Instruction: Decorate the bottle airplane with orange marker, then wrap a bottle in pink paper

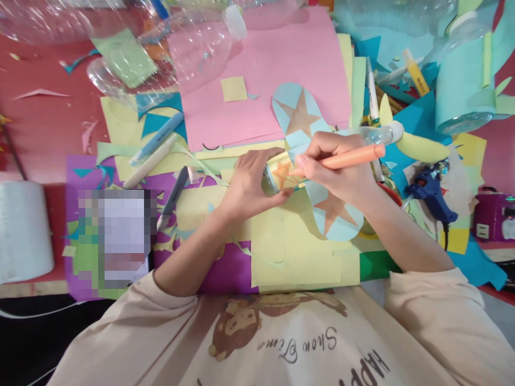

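Note:
Between my hands lies a clear plastic bottle [376,134], wrapped in light yellow paper and tilted, its white cap toward the right. Pale yellow petal-shaped blades [426,146] stick out at the cap end. A light blue paper strip with rounded ends [336,214] crosses the bottle, an orange-brown star on each end. My left hand [255,182] grips the bottle's base end, thumb below and fingers above. My right hand [336,166] holds an orange marker [354,157], its tip at an orange star [281,172] on the yellow wrap. Part of the bottle is hidden by my right hand.
Paper sheets and scraps cover the table, including a large pink sheet [257,59]. Markers [159,138] lie at left. A blue glue gun [432,190] is at right, below a paper-wrapped bottle [464,75]. More clear bottles [201,51] lie at the back; a white roll [24,230] stands far left.

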`<state>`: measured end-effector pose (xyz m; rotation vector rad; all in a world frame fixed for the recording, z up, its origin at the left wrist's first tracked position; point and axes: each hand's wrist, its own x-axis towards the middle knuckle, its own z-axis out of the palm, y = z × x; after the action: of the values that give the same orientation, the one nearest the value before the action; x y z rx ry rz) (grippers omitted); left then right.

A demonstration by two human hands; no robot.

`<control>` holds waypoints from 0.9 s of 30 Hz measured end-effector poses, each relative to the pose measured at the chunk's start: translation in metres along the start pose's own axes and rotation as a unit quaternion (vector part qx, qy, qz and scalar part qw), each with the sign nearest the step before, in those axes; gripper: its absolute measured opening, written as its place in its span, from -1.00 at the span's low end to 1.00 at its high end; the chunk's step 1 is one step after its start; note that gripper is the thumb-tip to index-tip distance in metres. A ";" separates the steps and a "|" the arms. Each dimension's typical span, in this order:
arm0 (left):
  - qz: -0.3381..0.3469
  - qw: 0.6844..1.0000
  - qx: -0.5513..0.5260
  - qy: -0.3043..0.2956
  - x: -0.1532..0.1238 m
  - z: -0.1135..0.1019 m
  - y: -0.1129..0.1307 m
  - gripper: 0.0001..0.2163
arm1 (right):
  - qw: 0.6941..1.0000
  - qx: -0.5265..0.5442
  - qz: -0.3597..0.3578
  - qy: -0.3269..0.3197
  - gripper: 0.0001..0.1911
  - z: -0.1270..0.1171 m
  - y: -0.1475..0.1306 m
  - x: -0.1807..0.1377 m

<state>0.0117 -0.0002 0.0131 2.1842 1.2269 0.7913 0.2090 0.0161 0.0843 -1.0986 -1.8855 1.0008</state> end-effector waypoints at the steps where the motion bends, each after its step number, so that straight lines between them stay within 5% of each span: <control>1: -0.001 1.000 0.000 0.000 0.000 0.000 0.000 -0.42 | 1.000 -0.001 -0.007 -0.005 -0.63 0.001 0.001 0.000; 27: -0.004 1.000 -0.008 -0.001 -0.001 0.002 -0.001 -0.44 | 1.000 0.008 -0.008 -0.012 -0.68 0.003 0.001 0.001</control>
<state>0.0119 -0.0012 0.0106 2.1655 1.2242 0.7939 0.2067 0.0167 0.0821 -1.0648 -1.8992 1.0216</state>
